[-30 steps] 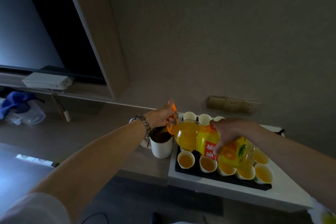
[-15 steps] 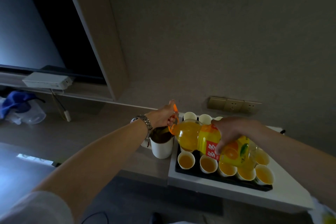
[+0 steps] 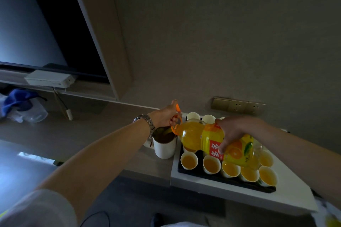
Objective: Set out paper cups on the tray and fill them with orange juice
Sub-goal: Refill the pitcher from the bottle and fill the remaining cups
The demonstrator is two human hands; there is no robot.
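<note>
A large orange juice bottle (image 3: 206, 138) lies tilted on its side over a black tray (image 3: 221, 178), its neck pointing left. My right hand (image 3: 233, 131) grips the bottle's labelled middle from above. My left hand (image 3: 166, 117) holds the orange carry handle (image 3: 177, 116) at the neck. Several white paper cups stand on the tray. The front row cups (image 3: 189, 160) hold juice. Cups in the back row (image 3: 193, 116) look empty, partly hidden by the bottle.
A taller white cup (image 3: 164, 145) with dark contents stands left of the tray on the wooden counter (image 3: 83, 134). The tray rests on a white surface (image 3: 239, 195). Wall sockets (image 3: 238, 105) are behind. A white box (image 3: 49, 79) and a plastic bag (image 3: 22, 107) lie far left.
The bottle and both hands have stayed almost still, shifting only slightly to the right over the tray.
</note>
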